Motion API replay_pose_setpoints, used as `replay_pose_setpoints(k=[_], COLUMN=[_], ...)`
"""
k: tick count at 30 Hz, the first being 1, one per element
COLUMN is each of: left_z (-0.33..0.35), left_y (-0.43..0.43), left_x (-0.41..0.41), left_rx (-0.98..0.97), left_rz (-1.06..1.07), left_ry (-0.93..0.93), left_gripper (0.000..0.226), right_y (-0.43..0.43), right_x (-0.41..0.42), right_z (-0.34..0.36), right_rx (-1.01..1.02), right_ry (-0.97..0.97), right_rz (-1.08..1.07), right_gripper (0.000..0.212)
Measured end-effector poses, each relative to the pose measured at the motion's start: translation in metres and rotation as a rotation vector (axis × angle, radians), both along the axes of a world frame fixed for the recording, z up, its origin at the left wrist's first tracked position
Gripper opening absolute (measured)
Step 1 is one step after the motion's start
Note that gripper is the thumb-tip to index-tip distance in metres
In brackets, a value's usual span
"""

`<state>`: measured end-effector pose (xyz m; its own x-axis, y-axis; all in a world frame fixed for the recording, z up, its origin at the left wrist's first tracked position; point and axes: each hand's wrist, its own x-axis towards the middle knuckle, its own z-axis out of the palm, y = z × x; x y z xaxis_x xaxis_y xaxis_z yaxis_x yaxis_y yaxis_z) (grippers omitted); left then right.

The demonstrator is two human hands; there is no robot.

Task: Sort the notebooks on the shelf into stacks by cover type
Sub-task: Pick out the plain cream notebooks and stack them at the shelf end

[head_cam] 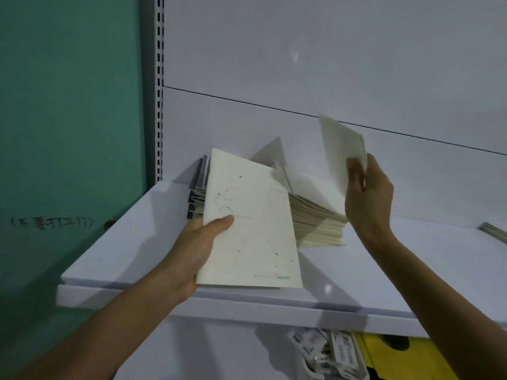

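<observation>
Notebooks (315, 218) lie in a slanting pile on the white shelf (131, 250), pushed back near its rear panel. Most show cream page edges, and a few dark-covered ones (196, 185) sit at the pile's left end.

The left hand (197, 242) holds a cream notebook (252, 223) by its left edge, thumb on the cover and fingers hidden underneath. It tilts towards the camera in front of the pile, its lower edge over the front of the shelf. The cover carries a green constellation drawing and the word "Cancer" at the bottom right.

The right hand (367, 193) is raised above the pile's right end and pinches a second pale notebook (340, 144) by its lower corner. This one stands nearly upright in the air and is blurred, so its cover cannot be read.

At the far right edge, well apart from the pile, the corner of another notebook (493, 231) lies on the shelf.

A slotted upright post (159, 78) stands at the shelf's left, with a green door (68, 105) bearing handwriting beside it. Below the shelf are tagged packets (329, 349) and a yellow item (397, 355).
</observation>
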<state>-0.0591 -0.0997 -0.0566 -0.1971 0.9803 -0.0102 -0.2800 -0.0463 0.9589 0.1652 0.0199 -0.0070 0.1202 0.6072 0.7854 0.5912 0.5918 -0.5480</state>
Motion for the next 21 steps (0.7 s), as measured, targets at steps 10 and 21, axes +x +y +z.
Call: replay_pose_setpoints(k=[10,21], left_z=[0.013,0.009], left_y=[-0.043,-0.094], left_x=[0.084,0.266], left_rx=[0.11,0.156], left_rz=[0.01,-0.279], left_ry=[-0.03,0.146], left_gripper=[0.035,0.014], right_y=[-0.131,-0.177], right_x=[0.005,0.216], right_z=[-0.077,-0.051], right_rx=[0.057,-0.642], right_ry=[-0.633,0.497], right_rz=[0.436,0.53], right_gripper=[0.08,0.047])
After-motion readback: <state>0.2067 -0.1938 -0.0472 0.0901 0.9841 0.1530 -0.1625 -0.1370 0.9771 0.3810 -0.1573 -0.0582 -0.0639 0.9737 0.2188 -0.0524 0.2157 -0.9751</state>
